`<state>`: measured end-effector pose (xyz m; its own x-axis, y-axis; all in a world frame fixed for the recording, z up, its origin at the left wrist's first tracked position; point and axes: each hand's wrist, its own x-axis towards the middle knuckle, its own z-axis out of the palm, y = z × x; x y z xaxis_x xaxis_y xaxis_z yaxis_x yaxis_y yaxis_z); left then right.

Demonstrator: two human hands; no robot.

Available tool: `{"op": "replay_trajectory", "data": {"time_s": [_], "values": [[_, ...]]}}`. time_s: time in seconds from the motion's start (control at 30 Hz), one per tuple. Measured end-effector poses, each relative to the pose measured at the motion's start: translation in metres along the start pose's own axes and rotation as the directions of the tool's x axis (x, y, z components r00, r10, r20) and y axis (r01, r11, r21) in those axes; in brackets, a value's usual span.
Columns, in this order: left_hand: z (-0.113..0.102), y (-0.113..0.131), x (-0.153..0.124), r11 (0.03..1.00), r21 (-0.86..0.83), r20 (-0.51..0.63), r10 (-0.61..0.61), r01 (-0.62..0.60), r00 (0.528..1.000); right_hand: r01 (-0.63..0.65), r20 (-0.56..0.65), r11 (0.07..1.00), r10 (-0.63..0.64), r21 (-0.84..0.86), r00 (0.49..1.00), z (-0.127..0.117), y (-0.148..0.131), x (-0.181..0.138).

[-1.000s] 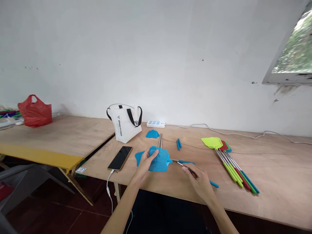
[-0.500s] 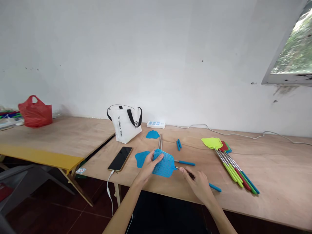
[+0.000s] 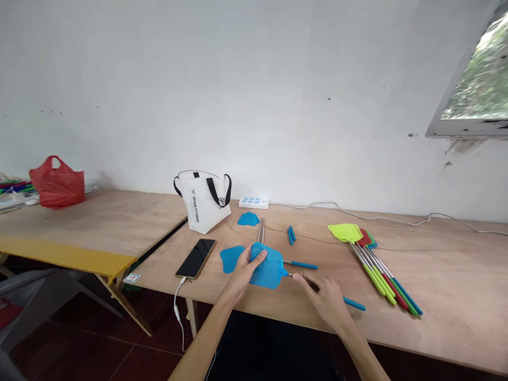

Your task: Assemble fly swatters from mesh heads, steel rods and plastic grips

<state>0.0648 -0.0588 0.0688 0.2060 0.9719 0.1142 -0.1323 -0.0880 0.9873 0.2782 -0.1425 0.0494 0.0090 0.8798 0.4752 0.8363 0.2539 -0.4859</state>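
A blue mesh fly swatter head (image 3: 270, 271) is pinched at its left edge between the thumb and fingers of my left hand (image 3: 243, 271). My right hand (image 3: 324, 297) closes around the thin metal rod at the swatter's neck, and a blue handle (image 3: 354, 304) sticks out behind it to the right. Rod and head meet at the neck. Behind my left hand lies another blue swatter head (image 3: 229, 259), partly covered. A metal rod with a blue grip (image 3: 304, 265) rests just beyond the held head. Bare metal rods (image 3: 261, 230) lie farther back.
Two short blue grips (image 3: 291, 235) and a third blue head (image 3: 248, 218) lie toward the wall. Several coloured fly swatters (image 3: 373, 267) are grouped at right. On the left are a phone (image 3: 196, 258) on a cable, a white bag (image 3: 204, 206) and a power strip (image 3: 254, 202).
My right hand has shifted slightly right, and the blue handle's end has moved right with it. My left hand and the swatter head have barely moved.
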Motion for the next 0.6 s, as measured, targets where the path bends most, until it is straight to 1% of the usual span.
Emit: {"op": "replay_trajectory", "data": {"time_s": [0.2,0.3,0.47,0.6], "values": [[-0.001,0.007,-0.006,0.980,0.151,0.032,0.128,-0.131,0.991,-0.001,-0.057,0.990,-0.008,-0.139,0.998,-0.004,-0.001,-0.002],[0.002,0.010,-0.009,0.964,0.205,0.041,0.167,-0.172,0.985,0.000,-0.074,0.983,-0.014,-0.186,0.997,-0.004,0.000,-0.003],[0.010,0.009,-0.013,0.961,0.188,0.050,0.198,-0.204,0.979,0.006,-0.095,0.965,-0.032,-0.261,0.995,-0.003,0.006,-0.004],[0.010,0.006,-0.013,0.958,0.184,0.069,0.212,-0.222,0.975,0.034,-0.086,0.954,-0.062,-0.299,0.994,-0.001,0.008,-0.005]]}}
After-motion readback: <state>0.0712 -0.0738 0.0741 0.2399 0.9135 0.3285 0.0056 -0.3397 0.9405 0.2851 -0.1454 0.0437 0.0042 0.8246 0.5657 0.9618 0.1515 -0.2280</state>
